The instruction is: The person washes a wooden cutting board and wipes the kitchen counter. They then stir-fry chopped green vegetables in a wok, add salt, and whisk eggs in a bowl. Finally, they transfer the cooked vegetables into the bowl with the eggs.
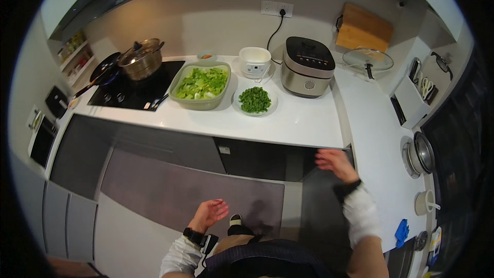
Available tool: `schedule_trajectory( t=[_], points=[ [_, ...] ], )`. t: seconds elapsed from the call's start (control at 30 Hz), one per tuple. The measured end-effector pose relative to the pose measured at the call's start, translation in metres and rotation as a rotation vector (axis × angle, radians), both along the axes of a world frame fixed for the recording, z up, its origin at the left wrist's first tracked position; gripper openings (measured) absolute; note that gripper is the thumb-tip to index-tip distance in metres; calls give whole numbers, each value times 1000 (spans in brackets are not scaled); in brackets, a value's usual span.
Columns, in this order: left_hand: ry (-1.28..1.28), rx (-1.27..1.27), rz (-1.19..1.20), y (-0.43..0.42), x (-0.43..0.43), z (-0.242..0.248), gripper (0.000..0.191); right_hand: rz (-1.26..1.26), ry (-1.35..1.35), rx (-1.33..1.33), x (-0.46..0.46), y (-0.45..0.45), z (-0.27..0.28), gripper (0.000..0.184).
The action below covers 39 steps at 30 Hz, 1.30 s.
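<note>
Both hands are empty and raised in front of the counter. My left hand (211, 213) is over the floor with its fingers apart from anything. My right hand (334, 162), slightly blurred, is near the counter's front edge at the inner corner. On the white counter (301, 123) stand a green basin (200, 103) of cut leafy greens (204, 82) and a white plate (273, 102) of chopped green vegetable (255, 100). Behind them are a small bowl (207, 56), a small white electric cooker (254, 61) and a larger rice cooker (307, 67).
A lidded steel pot (141, 61) and a dark frying pan (105, 68) stand on the black cooktop (131, 94). Rightwards are a glass lid (367, 60), a wooden cutting board (364, 27), a knife holder (411, 98), stacked metal bowls (418, 154) and a blue cloth (401, 233).
</note>
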State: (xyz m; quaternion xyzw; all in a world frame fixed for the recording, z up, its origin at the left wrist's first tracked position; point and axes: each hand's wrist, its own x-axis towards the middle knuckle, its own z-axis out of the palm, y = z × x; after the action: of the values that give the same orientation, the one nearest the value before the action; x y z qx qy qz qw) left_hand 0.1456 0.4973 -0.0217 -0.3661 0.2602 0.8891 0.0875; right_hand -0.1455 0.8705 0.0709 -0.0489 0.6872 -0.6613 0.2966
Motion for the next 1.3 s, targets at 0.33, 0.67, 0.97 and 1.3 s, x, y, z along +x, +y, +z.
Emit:
schedule_trajectory(
  t=[0.33,0.67,0.97,1.3],
  points=[
    [67,44,169,-114,-35,6,17,-343,-430,-351,-143,-282,-111,30],
    [90,-105,93,-109,-62,47,19,-470,-179,-234,-155,-302,-115,31],
    [787,-623,-762,14,-197,155,18,-379,-3,-163,-152,-244,-47,27],
    [1015,-1118,-592,126,-231,212,23,-37,96,-246,-149,-297,90,27]
  ],
)
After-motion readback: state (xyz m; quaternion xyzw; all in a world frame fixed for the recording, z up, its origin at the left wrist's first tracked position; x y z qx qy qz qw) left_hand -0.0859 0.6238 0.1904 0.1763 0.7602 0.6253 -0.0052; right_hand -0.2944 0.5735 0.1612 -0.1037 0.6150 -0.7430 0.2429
